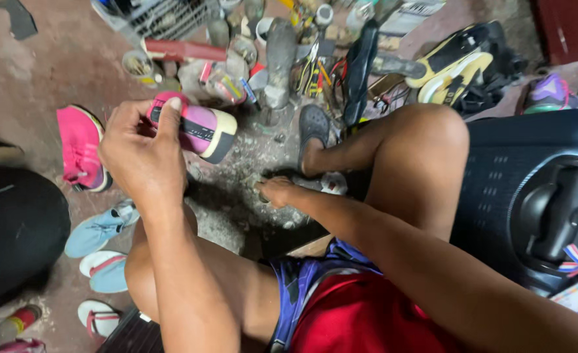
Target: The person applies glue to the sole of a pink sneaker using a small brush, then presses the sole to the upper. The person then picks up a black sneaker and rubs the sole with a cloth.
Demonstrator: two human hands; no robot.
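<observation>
Gripping a pink shoe (194,127) sole-up in the left hand (141,153), its fingers closed around it, a person reaches the right hand (277,191), fingers curled, to the littered floor (40,72), apparently groping for something small.

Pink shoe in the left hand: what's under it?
Under the pink shoe held by the left hand lies dusty floor with debris; the hand covers the shoe's heel end.

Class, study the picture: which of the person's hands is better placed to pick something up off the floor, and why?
Probably the right. The right hand is down at the littered floor, fingers curled, apparently empty. The left hand is raised and gripping the pink shoe, so it is occupied.
</observation>
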